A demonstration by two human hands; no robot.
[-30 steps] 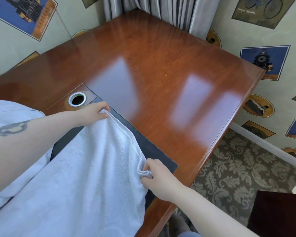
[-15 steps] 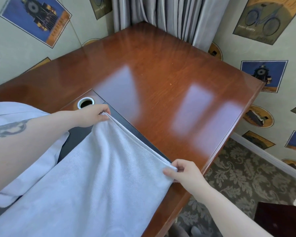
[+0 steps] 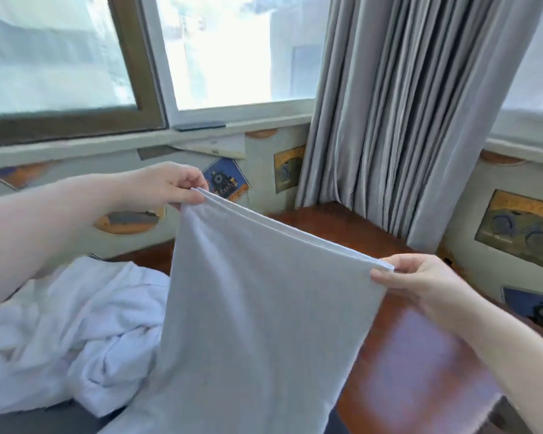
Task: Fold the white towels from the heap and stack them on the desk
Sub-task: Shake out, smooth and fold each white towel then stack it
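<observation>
towel held up by its top corners, ready for the next fold

the towel (image 3: 257, 308) hangs doubled over the near side of the desk (image 3: 420, 355), top edge taut and sloping down to the right; the right hand (image 3: 420, 286) pinches one corner between thumb and curled fingers, the left hand (image 3: 170, 186) pinches the other above the desk's left part. to do it well, i judge: keep both layers' edges matched, level the corners, then lower flat onto bare wood. the heap (image 3: 76, 333) lies on the desk's left side. beyond the desk, the curtain (image 3: 405, 120) and wall pictures carry no writing sharp enough to read.
</observation>
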